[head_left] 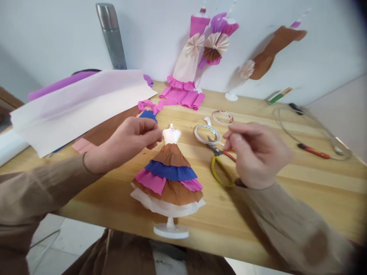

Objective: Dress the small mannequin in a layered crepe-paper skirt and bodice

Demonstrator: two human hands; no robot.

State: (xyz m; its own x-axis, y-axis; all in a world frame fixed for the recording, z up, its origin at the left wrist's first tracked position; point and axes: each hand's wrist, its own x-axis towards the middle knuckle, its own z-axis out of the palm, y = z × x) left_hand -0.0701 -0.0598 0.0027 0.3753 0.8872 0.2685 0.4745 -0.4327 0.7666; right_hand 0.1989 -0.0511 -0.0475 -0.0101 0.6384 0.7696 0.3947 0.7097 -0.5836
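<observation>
A small white dress-form mannequin (171, 136) stands on a round white base near the table's front edge. It wears a tiered paper skirt (172, 173) in brown, blue, pink and white. My left hand (126, 139) is closed, its fingertips pinched just left of the mannequin's bust; whatever they hold is too small to make out. To the right, my right hand (255, 152) is also pinched closed, slightly blurred, above the scissors (220, 172) with yellow and red handles. Its fingertips are close to a roll of clear tape (207, 134); anything between them cannot be seen.
Sheets of white and purple crepe paper (86, 103) lie at left, with brown paper beneath. Pink strips (180, 99), another tape roll (223, 117), a cutter (280, 95) and a red-handled corded tool (314, 151) lie around. Dressed mannequins (186, 57) and a thermos (111, 36) stand behind.
</observation>
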